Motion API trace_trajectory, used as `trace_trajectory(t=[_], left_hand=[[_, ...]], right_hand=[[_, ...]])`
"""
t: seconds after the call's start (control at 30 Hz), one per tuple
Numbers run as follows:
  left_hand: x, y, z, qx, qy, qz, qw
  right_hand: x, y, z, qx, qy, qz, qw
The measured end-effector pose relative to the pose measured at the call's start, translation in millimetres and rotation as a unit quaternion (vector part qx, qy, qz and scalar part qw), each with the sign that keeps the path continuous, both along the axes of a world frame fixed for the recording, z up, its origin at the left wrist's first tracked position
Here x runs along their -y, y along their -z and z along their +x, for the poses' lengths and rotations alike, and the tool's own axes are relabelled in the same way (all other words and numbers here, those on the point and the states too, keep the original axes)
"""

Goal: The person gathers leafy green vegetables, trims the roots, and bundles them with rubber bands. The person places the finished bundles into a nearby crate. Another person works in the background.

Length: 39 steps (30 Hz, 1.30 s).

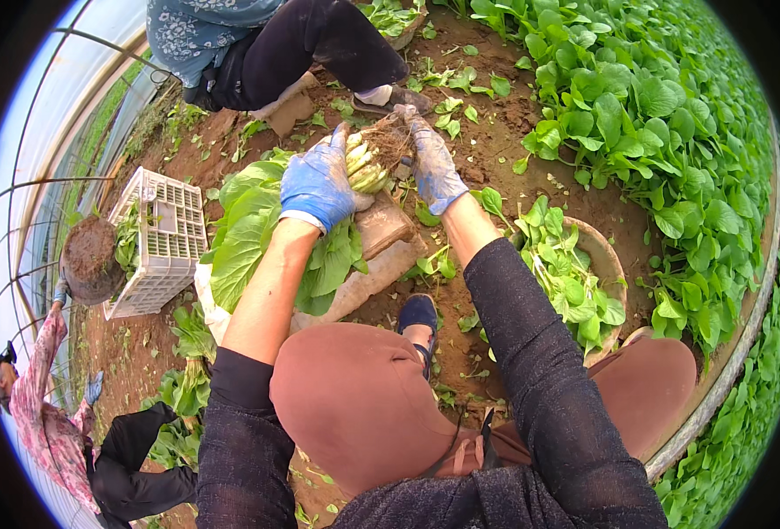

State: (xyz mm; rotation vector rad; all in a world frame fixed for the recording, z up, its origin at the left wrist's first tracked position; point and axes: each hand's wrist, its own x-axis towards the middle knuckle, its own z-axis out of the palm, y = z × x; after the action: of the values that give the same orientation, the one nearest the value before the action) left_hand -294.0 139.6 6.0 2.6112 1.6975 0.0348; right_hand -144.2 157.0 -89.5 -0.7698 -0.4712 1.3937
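My left hand [323, 178], in a blue coated glove, grips a bunch of leafy greens [251, 218] near the pale stem bases. The large leaves hang to the left and below my wrist. My right hand [426, 155], in a soiled glove, has its fingers at the tangled brown roots [390, 142] of the bunch; whether they pinch the roots is hard to tell. Beneath the bunch lies a brown block [383, 228] on a pale, dirty covered surface [376, 274]. Right of my knee, a round basin [605, 264] holds loose green plants [565, 284].
Dense leafy crop [667, 125] grows at the right. A white plastic crate [171, 244] stands at the left, near a co-worker [46, 416] holding a soil-covered basin [91, 260]. Another person's dark-trousered leg [323, 46] is just ahead. Bundled greens [188, 390] lie at lower left.
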Motion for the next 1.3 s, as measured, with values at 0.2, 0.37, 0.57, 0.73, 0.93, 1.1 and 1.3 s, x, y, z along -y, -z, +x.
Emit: trace_trajectory(t=[0.2,0.37,0.57,0.73,0.93,1.1,1.3], left_hand=[[-4,0,8,-0.047,0.03,0.058,0.997],[-8,1,11,-0.046,0.04,0.04,0.997],[-5,9,-5,0.005,-0.004,0.034,0.999],[1,10,17,0.036,0.016,0.019,0.999],[14,-1,24,0.044,0.004,0.004,0.999],[4,5,9,0.065,0.048,0.028,0.996],[8,16,24,0.08,0.033,0.049,0.995]], right_hand=[[8,-1,-13,0.142,-0.07,0.076,0.984],[5,-25,67,0.353,-0.123,0.091,0.923],[82,-81,280,0.763,-0.231,-0.112,0.593],[295,-45,447,0.678,0.033,-0.311,0.665],[566,38,483,0.465,0.313,-0.499,0.661],[620,114,424,0.385,0.301,-0.477,0.73],[596,208,383,0.584,0.062,-0.577,0.568]])
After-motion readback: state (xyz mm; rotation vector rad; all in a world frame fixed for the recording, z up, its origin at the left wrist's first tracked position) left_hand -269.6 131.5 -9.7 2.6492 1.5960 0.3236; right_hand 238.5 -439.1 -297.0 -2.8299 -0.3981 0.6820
